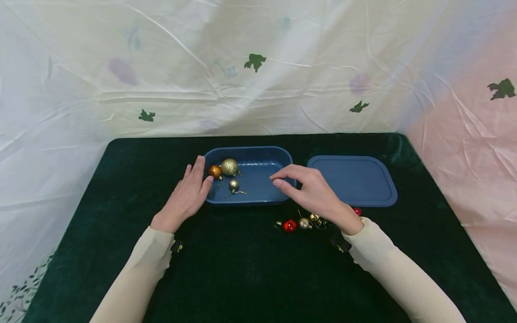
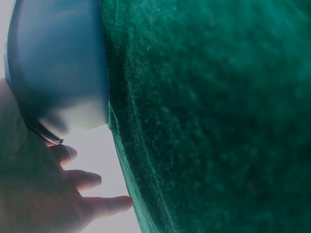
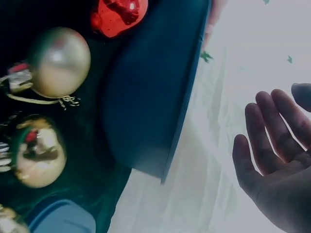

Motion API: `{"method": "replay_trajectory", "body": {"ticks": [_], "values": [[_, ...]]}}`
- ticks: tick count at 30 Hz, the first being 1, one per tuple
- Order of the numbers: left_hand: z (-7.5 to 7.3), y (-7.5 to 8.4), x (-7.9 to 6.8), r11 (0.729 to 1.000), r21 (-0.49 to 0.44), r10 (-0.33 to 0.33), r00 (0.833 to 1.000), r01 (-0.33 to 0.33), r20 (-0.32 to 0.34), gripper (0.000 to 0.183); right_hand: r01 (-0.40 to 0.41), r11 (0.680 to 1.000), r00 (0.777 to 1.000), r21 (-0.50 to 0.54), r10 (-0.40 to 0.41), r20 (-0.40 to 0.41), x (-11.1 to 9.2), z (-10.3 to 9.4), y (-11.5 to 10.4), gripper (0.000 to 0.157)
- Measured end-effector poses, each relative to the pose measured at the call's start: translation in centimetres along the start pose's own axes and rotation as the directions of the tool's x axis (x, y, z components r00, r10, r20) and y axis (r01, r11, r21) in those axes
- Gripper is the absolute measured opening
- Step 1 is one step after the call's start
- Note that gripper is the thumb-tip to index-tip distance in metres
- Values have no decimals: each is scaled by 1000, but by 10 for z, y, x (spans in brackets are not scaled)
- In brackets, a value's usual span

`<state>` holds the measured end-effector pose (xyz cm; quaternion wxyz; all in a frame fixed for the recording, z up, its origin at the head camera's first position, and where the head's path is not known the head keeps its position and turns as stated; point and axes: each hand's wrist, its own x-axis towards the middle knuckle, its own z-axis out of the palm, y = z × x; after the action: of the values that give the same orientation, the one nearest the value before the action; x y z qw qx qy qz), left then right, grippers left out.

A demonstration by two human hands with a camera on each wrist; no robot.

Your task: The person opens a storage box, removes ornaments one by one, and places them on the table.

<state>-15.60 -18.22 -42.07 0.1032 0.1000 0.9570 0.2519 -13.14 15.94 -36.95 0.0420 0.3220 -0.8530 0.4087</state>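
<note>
A blue rectangular box (image 1: pixel 262 186) stands on the dark green cloth. Inside its left part lie an orange bauble (image 1: pixel 215 171), a large gold glittery bauble (image 1: pixel 230 167) and a small pale gold bauble (image 1: pixel 234 185). My left hand (image 1: pixel 183 196) touches the box's left end, fingers extended; the left wrist view shows the hand (image 2: pixel 43 184) beside the box wall (image 2: pixel 58 63). Over the box's right end hovers my right hand (image 1: pixel 313 190), fingers loosely bent. In the right wrist view this hand (image 3: pixel 282 170) holds nothing visible and is apart from the box.
In front of the box's right end lie a red bauble (image 1: pixel 289 225), a pale silvery bauble (image 1: pixel 304 223) and gold baubles (image 1: pixel 314 217). Another red bauble (image 1: pixel 357 211) shows beside the right wrist. A blue lid (image 1: pixel 351 179) lies right of the box. Behind hangs a white curtain (image 1: pixel 242 103).
</note>
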Motion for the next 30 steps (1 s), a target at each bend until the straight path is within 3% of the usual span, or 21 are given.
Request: {"method": "replay_trajectory", "body": {"ticks": [15, 30], "values": [[3, 0, -1, 999, 45, 19, 999, -17, -41, 72, 62, 998, 988, -3, -61, 142, 57, 30, 4, 23], [2, 0, -2, 999, 42, 12, 1000, -11, -29, 72, -71, 998, 927, -1, 66, 369, 96, 54, 19, 36]]}}
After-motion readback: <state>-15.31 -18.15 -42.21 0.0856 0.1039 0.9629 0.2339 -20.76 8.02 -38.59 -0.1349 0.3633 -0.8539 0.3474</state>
